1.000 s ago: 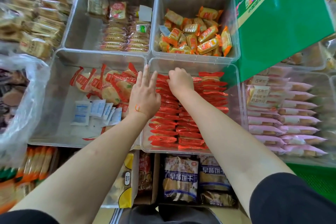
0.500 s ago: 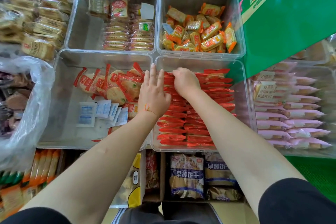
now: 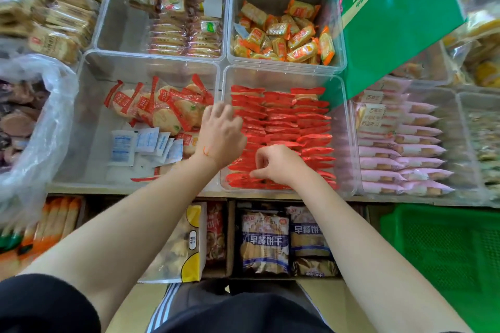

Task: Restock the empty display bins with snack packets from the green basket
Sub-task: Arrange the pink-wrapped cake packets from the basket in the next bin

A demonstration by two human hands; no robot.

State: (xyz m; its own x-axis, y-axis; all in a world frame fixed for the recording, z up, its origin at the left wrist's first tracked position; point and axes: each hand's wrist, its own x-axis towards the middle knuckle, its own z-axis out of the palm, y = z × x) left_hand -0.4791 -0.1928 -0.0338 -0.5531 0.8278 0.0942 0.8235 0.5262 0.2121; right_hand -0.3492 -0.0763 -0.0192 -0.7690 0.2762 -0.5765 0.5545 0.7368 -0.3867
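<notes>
Clear bin (image 3: 349, 127): both hands' fingers curled over red packets (image 3: 297, 119), grip unclear

- Bright, even light overhead, shadows soft.
- Glare on the plastic bag (image 3: 35, 116) at left.
- Edges bend and smear with wide-angle blur; centre fairly sharp.

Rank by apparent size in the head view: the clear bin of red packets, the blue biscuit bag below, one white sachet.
1. Clear bin, largest.
2. Blue biscuit bag; it sits nearer the camera, yet looks smaller.
3. White sachet, smallest.
</notes>
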